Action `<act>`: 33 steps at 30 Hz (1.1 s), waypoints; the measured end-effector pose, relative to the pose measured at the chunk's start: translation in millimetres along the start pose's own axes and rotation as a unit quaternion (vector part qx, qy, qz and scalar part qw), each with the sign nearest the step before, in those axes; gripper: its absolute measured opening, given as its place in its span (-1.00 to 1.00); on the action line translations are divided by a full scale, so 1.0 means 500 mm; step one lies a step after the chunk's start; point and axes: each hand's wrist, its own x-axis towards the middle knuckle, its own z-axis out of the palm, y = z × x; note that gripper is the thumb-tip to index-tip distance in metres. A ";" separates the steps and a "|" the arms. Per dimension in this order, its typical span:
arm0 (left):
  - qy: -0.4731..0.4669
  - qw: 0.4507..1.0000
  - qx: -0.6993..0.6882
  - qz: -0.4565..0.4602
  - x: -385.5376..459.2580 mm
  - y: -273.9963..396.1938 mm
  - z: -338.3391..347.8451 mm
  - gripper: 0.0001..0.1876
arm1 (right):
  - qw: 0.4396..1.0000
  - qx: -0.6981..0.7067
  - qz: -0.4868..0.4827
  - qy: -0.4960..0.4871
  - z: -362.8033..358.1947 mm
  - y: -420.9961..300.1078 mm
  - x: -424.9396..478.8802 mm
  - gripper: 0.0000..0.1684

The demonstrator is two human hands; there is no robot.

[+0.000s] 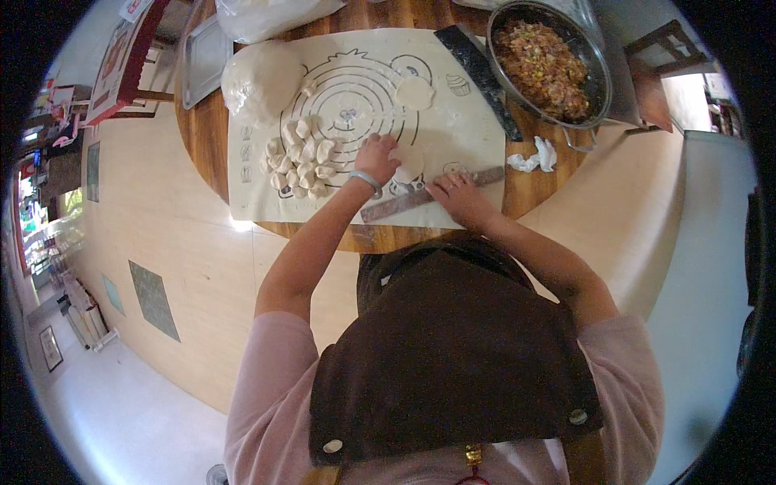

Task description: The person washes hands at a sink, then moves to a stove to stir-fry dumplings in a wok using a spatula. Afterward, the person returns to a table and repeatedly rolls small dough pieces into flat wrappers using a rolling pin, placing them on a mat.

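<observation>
My right hand (459, 195) rests on a wooden rolling pin (397, 205), fingers over its middle, near the front edge of a printed pastry mat (485, 121). Just behind the pin lies a flat dough wrapper (409, 163). My left hand (377, 159), with a bangle at the wrist, is at the wrapper's left side; its fingers are bent and whether they pinch the dough is unclear. Small dough pieces (306, 151) are heaped to the left of it. Another rolled wrapper (414, 93) lies farther back on the mat. A large dough lump (260, 82) under clear plastic sits at the back left.
A metal pan (597, 115) of chopped filling (542, 70) stands at the back right. A dark flat strip (482, 79) lies beside it, with crumpled tissue (536, 156) in front. A metal tray (208, 60) is at the round wooden table's (203, 145) left edge.
</observation>
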 end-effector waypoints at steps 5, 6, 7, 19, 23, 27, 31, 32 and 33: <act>-0.003 0.999 0.016 -0.038 -0.005 0.010 0.011 -0.70 | 0.996 0.007 -0.029 0.079 0.054 -0.006 -0.045 -0.57; -0.017 0.996 -0.013 -0.088 -0.012 0.030 0.003 -0.70 | 0.996 0.012 -0.026 0.085 0.052 -0.009 -0.046 -0.57; -0.032 0.989 -0.043 -0.137 -0.013 0.043 -0.004 -0.70 | 0.996 0.018 -0.022 0.090 0.051 -0.012 -0.047 -0.57; -0.021 0.988 -0.105 0.113 0.193 0.092 0.030 -0.83 | 0.993 0.002 0.018 0.120 0.063 -0.025 -0.055 -0.52; 0.132 0.976 -0.131 0.112 0.320 0.055 0.035 -0.79 | 0.986 -0.024 0.004 0.163 0.070 -0.024 -0.058 -0.47; 0.189 0.959 -0.191 0.088 0.311 -0.009 -0.030 -0.74 | 0.988 0.012 0.010 0.153 0.062 -0.028 -0.051 -0.42; 0.125 0.990 -0.067 0.003 0.179 -0.058 -0.112 -0.83 | 0.992 0.020 0.025 0.123 0.090 -0.019 -0.052 -0.40; 0.102 0.992 -0.059 -0.042 0.141 -0.068 -0.138 -0.85 | 0.994 0.030 0.025 0.104 0.091 -0.018 -0.053 -0.40; 0.111 0.992 -0.015 -0.057 0.096 -0.095 -0.167 -0.86 | 0.995 0.028 0.020 0.093 0.081 -0.027 -0.051 -0.40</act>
